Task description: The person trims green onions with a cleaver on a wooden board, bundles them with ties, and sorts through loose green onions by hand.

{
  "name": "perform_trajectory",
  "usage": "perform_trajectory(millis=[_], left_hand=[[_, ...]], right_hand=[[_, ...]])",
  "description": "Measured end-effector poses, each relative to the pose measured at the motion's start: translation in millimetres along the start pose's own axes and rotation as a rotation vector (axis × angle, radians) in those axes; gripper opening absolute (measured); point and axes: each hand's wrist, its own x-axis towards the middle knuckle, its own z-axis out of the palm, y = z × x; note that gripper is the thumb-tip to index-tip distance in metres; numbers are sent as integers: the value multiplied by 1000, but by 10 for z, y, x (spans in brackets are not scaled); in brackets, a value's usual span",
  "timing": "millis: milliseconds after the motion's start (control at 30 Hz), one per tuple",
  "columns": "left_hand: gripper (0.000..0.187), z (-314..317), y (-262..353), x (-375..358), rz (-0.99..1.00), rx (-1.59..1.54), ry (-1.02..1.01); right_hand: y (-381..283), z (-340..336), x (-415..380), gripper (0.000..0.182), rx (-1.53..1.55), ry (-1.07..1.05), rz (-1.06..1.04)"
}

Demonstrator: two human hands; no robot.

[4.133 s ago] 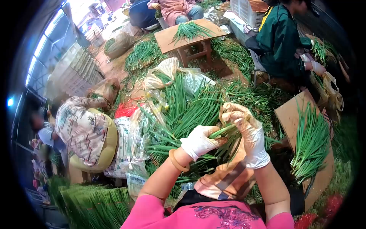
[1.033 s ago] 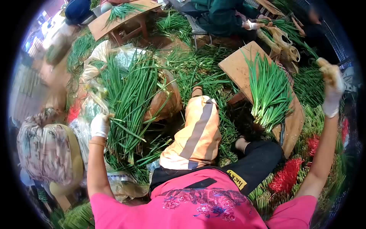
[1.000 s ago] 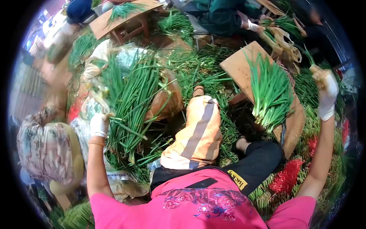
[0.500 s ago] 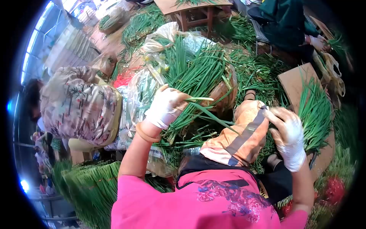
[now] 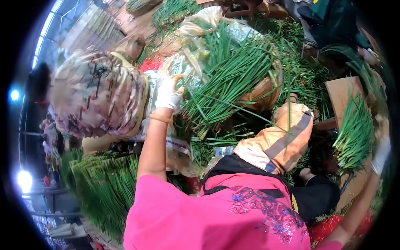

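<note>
My left hand (image 5: 169, 92), in a white glove with a band on the wrist, is raised at the left side of a big heap of green chives (image 5: 233, 71). Its thumb and finger close on the end of a long thin chive stalk (image 5: 239, 106), which slants down right across the heap toward my covered knee. At the far right edge is my gloved right hand (image 5: 381, 152), smeared by motion, so its fingers cannot be read. It is nearest to a chive bunch (image 5: 354, 133) lying on a brown board (image 5: 343, 89).
Clear plastic bags (image 5: 200, 21) surround the heap. A person in a patterned top (image 5: 98, 93) bends at left. Standing chive bundles (image 5: 106, 183) are at lower left. Another person in dark clothes (image 5: 329, 21) sits at upper right. Red ties (image 5: 329, 227) lie at lower right.
My right hand has swung from beside my knee out to the far right edge. My left hand has shifted left and up with the chive stalk. The view has turned slightly.
</note>
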Motion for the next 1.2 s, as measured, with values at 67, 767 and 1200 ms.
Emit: perform_trajectory(millis=[67, 767, 1200], left_hand=[[26, -22, -142, -229, -60, -75, 3], [23, 1355, 1412, -1052, -7, -436, -615], [28, 699, 1945, -832, -271, -1083, -586]], right_hand=[[699, -528, 25, 30, 16, 23, 260], [-737, 768, -1157, 25, 85, -350, 56], [-1624, 2246, -1830, 24, 586, -581, 103]])
